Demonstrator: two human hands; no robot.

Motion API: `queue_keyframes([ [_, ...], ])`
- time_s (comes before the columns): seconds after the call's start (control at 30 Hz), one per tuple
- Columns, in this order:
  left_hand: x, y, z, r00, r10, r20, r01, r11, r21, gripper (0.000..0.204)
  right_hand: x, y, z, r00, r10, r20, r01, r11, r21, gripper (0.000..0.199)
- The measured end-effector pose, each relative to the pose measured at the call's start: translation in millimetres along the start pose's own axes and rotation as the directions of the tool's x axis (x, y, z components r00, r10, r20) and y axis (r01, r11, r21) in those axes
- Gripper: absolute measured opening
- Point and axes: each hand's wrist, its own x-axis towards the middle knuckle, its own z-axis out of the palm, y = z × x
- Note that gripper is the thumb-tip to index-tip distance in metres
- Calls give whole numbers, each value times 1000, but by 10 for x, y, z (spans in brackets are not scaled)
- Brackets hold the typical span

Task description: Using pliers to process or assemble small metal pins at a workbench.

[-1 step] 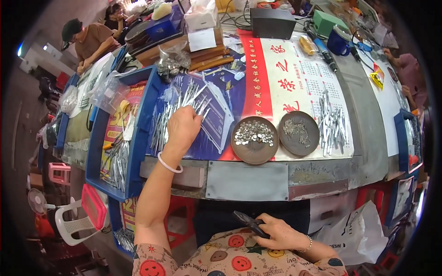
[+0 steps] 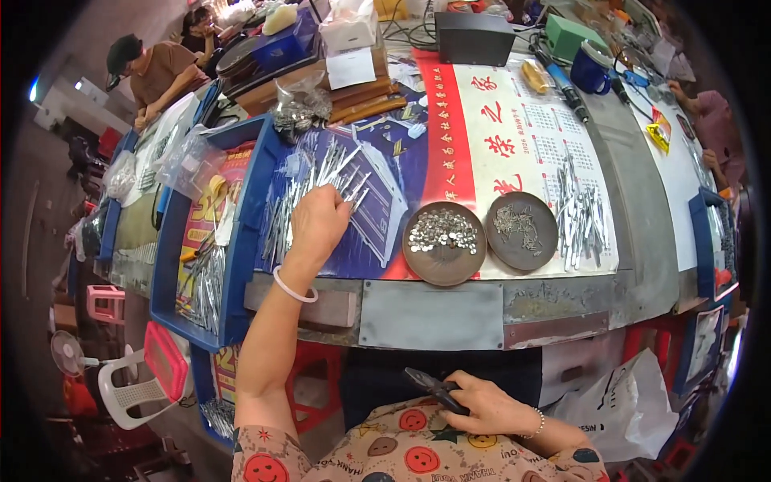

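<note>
Over a spread pile of thin silvery metal strips [image 2: 336,167] at the left of the table is my left hand [image 2: 320,221]. Its fingers curl down among the strips, and what lies between them is hidden. Low in front of my body, my right hand [image 2: 486,406] is closed round a dark pair of pliers [image 2: 430,387], whose jaws point up and to the left. Between the strip piles stand two round brown dishes. The left dish [image 2: 444,269] holds small shiny round discs; the right dish [image 2: 522,253] holds tiny thin metal pieces.
More strips [image 2: 582,217] lie on the calendar sheet at the right. A blue tray [image 2: 265,161] with strips and tools stands left of my forearm. Behind are a black box [image 2: 475,38], a blue mug [image 2: 592,71] and a bagged metal heap [image 2: 301,108]. Other people sit at both sides.
</note>
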Motion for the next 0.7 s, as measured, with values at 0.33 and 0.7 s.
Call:
queue_keyframes([
  [0.33,-939,15,-442,996,-8,-91,-76,486,-871,10,247,-296,-251,994,-108,-12,107,993,-48,24],
  [0.7,-1755,-261,-217,999,-10,49,50,142,-989,27,866,-790,-334,959,-245,-142,200,942,-269,18],
])
